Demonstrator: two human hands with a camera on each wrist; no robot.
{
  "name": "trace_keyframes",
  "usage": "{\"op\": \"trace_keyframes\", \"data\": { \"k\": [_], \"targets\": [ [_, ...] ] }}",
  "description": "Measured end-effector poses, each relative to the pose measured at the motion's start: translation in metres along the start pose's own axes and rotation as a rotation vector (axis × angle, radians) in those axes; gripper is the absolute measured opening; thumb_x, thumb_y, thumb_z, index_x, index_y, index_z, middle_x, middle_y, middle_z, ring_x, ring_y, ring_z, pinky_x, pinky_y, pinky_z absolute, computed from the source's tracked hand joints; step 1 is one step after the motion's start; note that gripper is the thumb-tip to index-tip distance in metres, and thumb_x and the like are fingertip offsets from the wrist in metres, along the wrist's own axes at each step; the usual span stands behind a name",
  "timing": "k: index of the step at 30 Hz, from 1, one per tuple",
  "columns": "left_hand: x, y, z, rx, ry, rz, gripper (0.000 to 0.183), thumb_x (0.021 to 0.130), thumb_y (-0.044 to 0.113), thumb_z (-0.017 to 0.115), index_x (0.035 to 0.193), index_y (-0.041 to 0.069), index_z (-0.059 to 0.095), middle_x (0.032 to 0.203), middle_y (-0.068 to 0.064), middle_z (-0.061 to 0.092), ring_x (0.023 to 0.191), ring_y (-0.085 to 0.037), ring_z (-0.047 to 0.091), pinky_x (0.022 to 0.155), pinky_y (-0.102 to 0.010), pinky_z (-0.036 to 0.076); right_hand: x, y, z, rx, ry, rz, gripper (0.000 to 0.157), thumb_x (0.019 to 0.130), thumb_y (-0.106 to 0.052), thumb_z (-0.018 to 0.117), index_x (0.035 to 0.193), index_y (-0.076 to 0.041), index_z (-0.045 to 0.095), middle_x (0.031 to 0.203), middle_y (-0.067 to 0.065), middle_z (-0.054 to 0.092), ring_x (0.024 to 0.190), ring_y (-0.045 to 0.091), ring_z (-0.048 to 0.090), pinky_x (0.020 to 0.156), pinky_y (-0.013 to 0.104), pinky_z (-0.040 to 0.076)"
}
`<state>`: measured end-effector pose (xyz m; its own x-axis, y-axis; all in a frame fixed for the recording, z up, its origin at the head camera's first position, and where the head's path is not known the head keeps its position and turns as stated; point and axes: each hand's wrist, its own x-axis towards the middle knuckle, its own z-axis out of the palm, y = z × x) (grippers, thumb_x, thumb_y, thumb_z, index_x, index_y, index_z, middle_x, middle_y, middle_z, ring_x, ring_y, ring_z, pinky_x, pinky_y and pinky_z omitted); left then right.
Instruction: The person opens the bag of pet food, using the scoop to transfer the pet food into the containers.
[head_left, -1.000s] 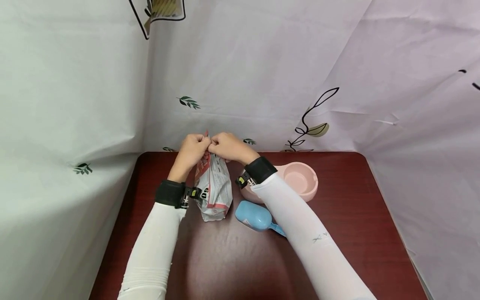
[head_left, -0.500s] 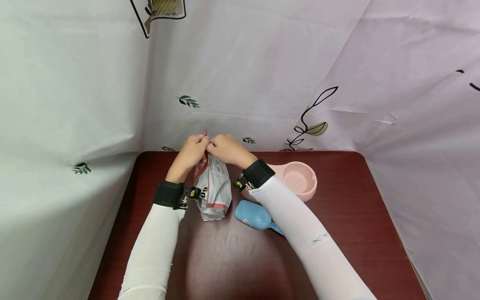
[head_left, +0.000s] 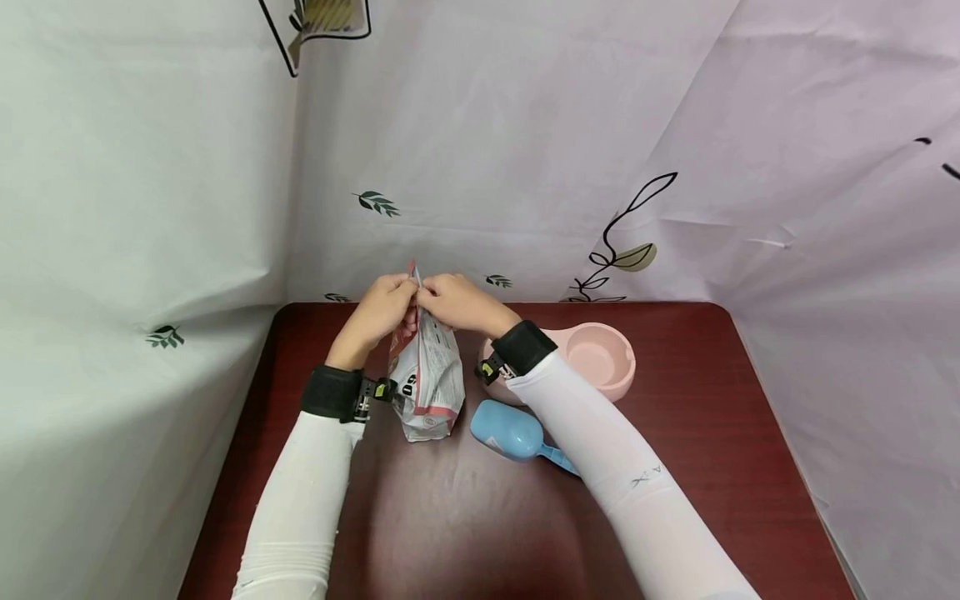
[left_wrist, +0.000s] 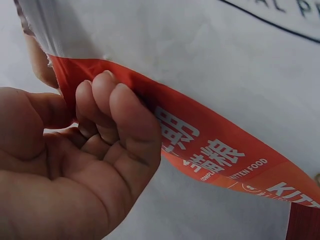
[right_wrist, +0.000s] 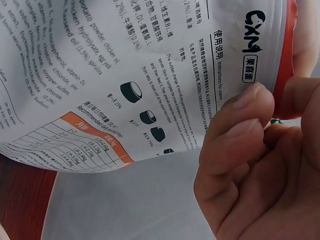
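Note:
A white and red kitten food bag (head_left: 438, 379) stands upright near the table's back edge. My left hand (head_left: 381, 310) pinches its top edge between thumb and index finger. In the left wrist view the other fingers (left_wrist: 122, 112) of that hand curl against the bag's red side panel. Close beside it, my right hand (head_left: 461, 302) pinches the same top edge from the right. Its remaining fingers (right_wrist: 245, 137) bend near the printed back face in the right wrist view. The bag's top looks narrow and drawn together in the head view; its inside is hidden.
Right of the bag sits a pink double pet bowl (head_left: 598, 362), partly covered by my right wrist. A blue scoop (head_left: 508, 430) lies face down in front of it, its handle reaching under my right forearm. Patterned cloth (head_left: 480, 150) hangs behind the dark red table (head_left: 697, 433).
Both hands keep their pinch on the bag's top edge and have sunk slightly. My left wrist has shifted a little left. The bag, bowl and scoop stay where they were.

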<state>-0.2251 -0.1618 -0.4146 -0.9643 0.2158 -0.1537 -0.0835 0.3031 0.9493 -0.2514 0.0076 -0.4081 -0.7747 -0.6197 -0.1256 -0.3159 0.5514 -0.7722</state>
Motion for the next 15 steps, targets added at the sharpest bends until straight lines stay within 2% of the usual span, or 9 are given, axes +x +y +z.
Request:
{"op": "trace_keyframes", "data": {
  "k": [6, 10, 15],
  "targets": [
    [0.0009, -0.0027, -0.0018, 0.018, -0.013, 0.027, 0.037, 0.111, 0.018, 0.038, 0.083, 0.001, 0.056, 0.059, -0.002, 0.052, 0.051, -0.017, 0.055, 0.054, -0.033, 0.052, -0.0016, -0.0002, -0.0013, 0.029, -0.035, 0.025, 0.038, 0.108, -0.027, 0.041, 0.080, -0.012, 0.061, 0.058, 0.002, 0.054, 0.048, 0.014, 0.050, 0.054, 0.029, 0.047],
    [0.0028, -0.0065, -0.0021, 0.060, 0.013, 0.039, 0.036, 0.111, 0.020, 0.040, 0.086, 0.002, 0.058, 0.060, -0.002, 0.053, 0.054, -0.018, 0.057, 0.056, -0.034, 0.053, -0.0015, 0.0024, -0.0001, 0.081, -0.054, 0.033, 0.038, 0.107, -0.024, 0.040, 0.082, -0.010, 0.065, 0.066, 0.006, 0.062, 0.051, 0.015, 0.055, 0.054, 0.028, 0.050],
    [0.0035, -0.0085, -0.0004, 0.127, 0.055, 0.073, 0.037, 0.110, 0.020, 0.040, 0.082, 0.002, 0.057, 0.060, -0.003, 0.055, 0.055, -0.021, 0.057, 0.054, -0.032, 0.051, 0.0002, 0.0049, 0.0020, 0.094, -0.046, 0.009, 0.037, 0.106, -0.022, 0.040, 0.082, -0.009, 0.065, 0.064, 0.004, 0.062, 0.050, 0.017, 0.058, 0.053, 0.029, 0.050]
  ]
}}
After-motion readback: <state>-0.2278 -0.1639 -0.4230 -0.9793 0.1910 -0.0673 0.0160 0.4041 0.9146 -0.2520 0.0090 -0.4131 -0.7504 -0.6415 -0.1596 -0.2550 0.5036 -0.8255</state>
